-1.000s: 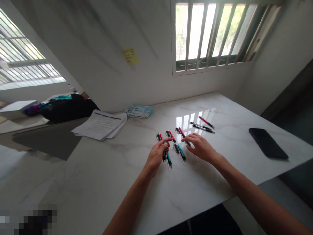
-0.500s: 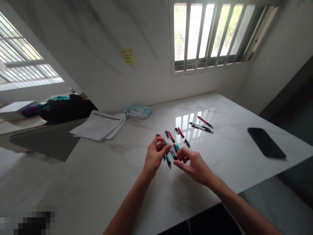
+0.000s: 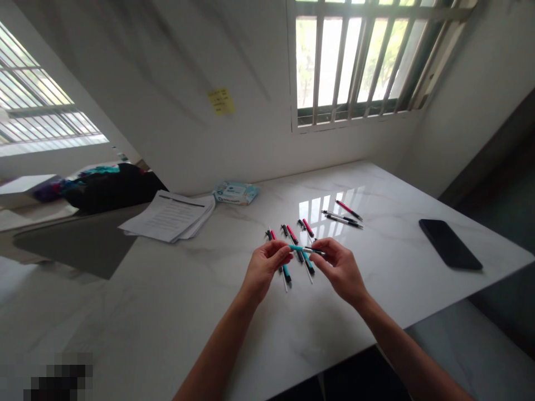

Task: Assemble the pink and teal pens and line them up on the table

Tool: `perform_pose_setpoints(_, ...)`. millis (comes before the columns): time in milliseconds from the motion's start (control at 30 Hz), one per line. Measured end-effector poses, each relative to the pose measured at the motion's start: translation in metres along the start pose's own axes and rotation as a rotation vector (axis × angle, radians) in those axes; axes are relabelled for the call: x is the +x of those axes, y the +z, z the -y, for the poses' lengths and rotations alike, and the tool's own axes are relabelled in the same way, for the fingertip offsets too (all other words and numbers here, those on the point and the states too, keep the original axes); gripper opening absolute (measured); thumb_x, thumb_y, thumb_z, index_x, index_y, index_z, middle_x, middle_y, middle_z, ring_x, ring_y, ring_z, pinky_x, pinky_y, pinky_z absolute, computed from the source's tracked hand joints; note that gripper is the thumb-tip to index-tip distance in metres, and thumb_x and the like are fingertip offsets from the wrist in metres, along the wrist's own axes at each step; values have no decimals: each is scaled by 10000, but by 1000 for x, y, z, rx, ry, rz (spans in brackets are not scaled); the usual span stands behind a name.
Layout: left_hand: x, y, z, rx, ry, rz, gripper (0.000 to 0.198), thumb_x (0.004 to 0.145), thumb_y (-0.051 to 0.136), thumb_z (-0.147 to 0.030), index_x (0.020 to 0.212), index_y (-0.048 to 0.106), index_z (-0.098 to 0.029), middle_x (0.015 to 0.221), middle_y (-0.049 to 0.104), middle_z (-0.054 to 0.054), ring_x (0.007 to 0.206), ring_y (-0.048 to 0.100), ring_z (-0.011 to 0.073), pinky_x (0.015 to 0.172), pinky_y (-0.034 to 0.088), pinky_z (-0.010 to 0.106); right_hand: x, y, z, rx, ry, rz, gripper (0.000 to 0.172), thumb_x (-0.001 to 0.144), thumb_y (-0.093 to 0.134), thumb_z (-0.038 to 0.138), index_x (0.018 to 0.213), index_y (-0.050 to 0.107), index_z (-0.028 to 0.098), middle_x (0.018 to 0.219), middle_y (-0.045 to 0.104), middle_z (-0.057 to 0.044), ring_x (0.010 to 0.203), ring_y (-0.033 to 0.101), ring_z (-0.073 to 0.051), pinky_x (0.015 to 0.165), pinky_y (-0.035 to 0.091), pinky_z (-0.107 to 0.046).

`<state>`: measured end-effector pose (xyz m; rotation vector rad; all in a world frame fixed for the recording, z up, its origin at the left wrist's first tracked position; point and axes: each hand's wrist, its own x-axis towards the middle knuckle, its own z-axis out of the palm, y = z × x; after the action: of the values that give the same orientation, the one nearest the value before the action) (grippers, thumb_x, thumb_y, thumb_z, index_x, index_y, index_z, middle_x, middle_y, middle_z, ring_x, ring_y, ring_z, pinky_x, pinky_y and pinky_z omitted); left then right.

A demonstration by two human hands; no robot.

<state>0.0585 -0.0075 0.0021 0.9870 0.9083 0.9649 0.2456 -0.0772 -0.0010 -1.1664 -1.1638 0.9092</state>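
On the left, the teal end of a slim teal-and-black pen (image 3: 296, 248) was pinched between thumb and fingers of the left hand (image 3: 261, 267). The pen was held nearly level above the white, grey-veined surface (image 3: 159, 317), over glossy red pen barrels (image 3: 292, 234), teal barrels with black ends (image 3: 286, 273) and thin white refills (image 3: 286, 287). Its black end was gripped by the fingertips of the right hand (image 3: 343, 270); whether it was one joined piece could not be told. It was judged light, stiff and probably plastic, its smooth teal part likely to be slippery and to roll if dropped. A light pinch at both ends, kept in line, seemed best; the refills looked easily bent. Farther right, red-and-black and silver-and-black pens (image 3: 348, 210) were laid, well apart from a black phone (image 3: 450, 244).
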Motion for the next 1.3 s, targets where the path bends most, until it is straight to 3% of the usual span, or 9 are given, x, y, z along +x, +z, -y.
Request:
perform_pose_setpoints(133,-6,11,3,-103,-107,58,458,634,967,-336,1006,761,-164,854,782,50,769,708,134,792,552,242,12,-5,11,104,-26,-6,231,875,755,379,1027,728,207,889,722,-29,771,665,-158,708,557,-278)
perform_pose_setpoints(267,-14,22,7,-169,-191,145,385,653,961,-285,953,783,-121,897,778,71,809,703,129,823,555,231,20,-3,23,98,-55,1,243,894,733,378,1061,765,204,905,739,-40,791,672,-163,739,575,-295)
perform_pose_setpoints(467,-14,22,8,-214,-233,122,376,628,977,-256,923,786,-120,853,763,55,762,690,109,789,563,204,21,-10,23,55,-104,-38,267,917,706,384,1109,768,209,966,755,-56,838,690,-180,750,582,-308)
perform_pose_setpoints(567,-11,19,8,-212,-204,67,375,617,982,-260,890,764,-125,849,762,49,753,699,108,753,568,190,20,-28,13,-68,-160,-179,287,957,650,388,1166,749,218,930,750,-52,805,690,-186,745,589,-330)
perform_pose_setpoints(667,-9,16,7,-230,-186,33,388,613,981,-267,887,737,-142,844,766,43,758,710,112,750,572,188,19,-51,-7,-385,-269,-257,268,971,628,359,1178,752,243,1076,738,-68,861,703,-203,823,599,-375)
perform_pose_setpoints(800,-7,14,3,-236,-179,29,393,610,975,-248,881,706,-155,872,774,51,778,713,116,768,572,194,14,-82,-40,-740,-389,-136,267,991,575,279,1179,763,260,1110,721,-78,876,715,-221,840,601,-400)
perform_pose_setpoints(967,-9,14,1,-206,-177,33,359,647,947,-233,882,687,-158,914,772,55,787,708,113,791,562,204,7,-102,-65,-810,-362,157,299,988,558,231,1186,769,306,1180,696,-89,1007,709,-255,878,608,-419)
perform_pose_setpoints(1167,-9,13,2,-175,-186,38,358,654,937,-242,886,676,-164,907,767,49,777,700,111,793,544,211,2,-100,-68,-805,-340,193,394,968,485,121,1151,779,309,1149,706,-86,1071,668,-267,959,577,-452)
perform_pose_setpoints(1300,-8,13,3,-158,-184,46,357,654,939,-254,877,676,-164,918,768,47,776,695,108,796,539,215,5,-95,-69,-802,-316,178,307,1012,509,206,1182,753,282,1162,698,-96,1087,645,-274,971,556,-469)
